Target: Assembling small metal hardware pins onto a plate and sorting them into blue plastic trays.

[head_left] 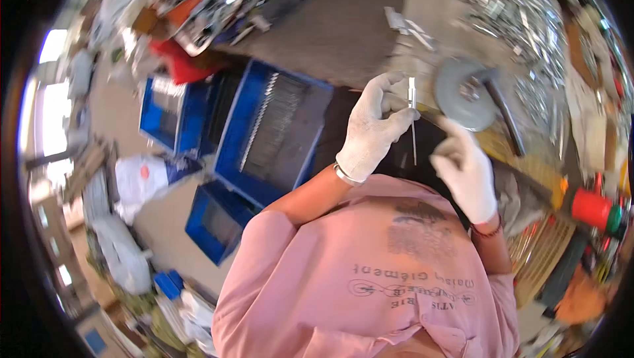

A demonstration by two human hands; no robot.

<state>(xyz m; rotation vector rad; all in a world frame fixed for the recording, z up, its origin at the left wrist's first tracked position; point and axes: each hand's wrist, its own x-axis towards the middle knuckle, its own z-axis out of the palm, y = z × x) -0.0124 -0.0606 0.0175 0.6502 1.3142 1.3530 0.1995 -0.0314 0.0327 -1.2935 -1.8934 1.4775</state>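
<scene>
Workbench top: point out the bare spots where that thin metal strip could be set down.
Bare grey bench surface lies between the blue crate and the grey disc. Crowded: metal parts pile beyond the disc, tools by the red cylinder.

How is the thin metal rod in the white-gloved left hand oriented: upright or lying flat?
Upright in the picture: the thin metal rod runs top to bottom, pinched near its top by the white-gloved left hand, clear of the right hand.

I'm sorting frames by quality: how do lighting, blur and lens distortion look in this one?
Head view: strong fisheye bending with a black rim at the corners; blown-out bright patches along the left edge; the left hand and right hand in white gloves and the thin metal strip are evenly lit and fairly sharp; the blue crate is clear, while the metal scrap pile smears toward the rim.
</scene>
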